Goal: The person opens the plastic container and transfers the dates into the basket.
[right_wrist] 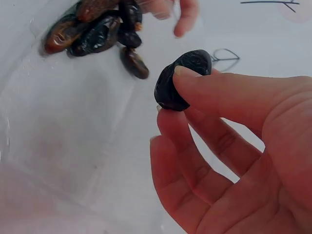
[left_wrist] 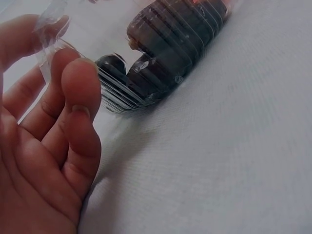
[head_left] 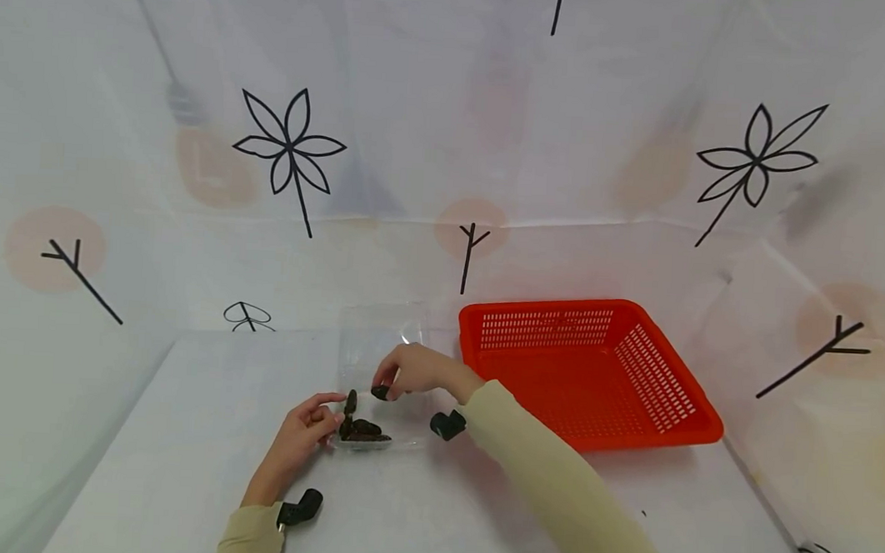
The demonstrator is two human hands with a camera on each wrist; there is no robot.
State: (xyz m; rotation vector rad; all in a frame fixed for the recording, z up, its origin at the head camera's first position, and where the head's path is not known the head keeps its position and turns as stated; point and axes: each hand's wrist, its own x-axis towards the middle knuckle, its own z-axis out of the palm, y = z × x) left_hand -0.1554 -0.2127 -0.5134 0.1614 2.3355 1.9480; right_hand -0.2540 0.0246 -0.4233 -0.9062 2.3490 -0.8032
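Observation:
My right hand [head_left: 418, 369] pinches a dark, wrinkled date [right_wrist: 168, 90] between thumb and fingertips, above a clear plastic box [head_left: 407, 429]. Several glossy brown-black dates [right_wrist: 95, 34] lie inside the box along its left and near sides. At the box's left edge, my left hand [head_left: 301, 429] holds the thin plastic rim with thumb and fingers, its index finger reaching along the side. Through the ribbed wall in the left wrist view, dark dates [left_wrist: 165, 44] show close to those fingers. The box's clear lid [head_left: 380, 327] stands raised at the back.
A red perforated plastic basket [head_left: 591, 443] sits on the white-covered table [head_left: 201, 431] to the right of the box. White sheeting printed with flowers and twigs rises behind and at both sides. Each wrist carries a small black camera [head_left: 301, 507].

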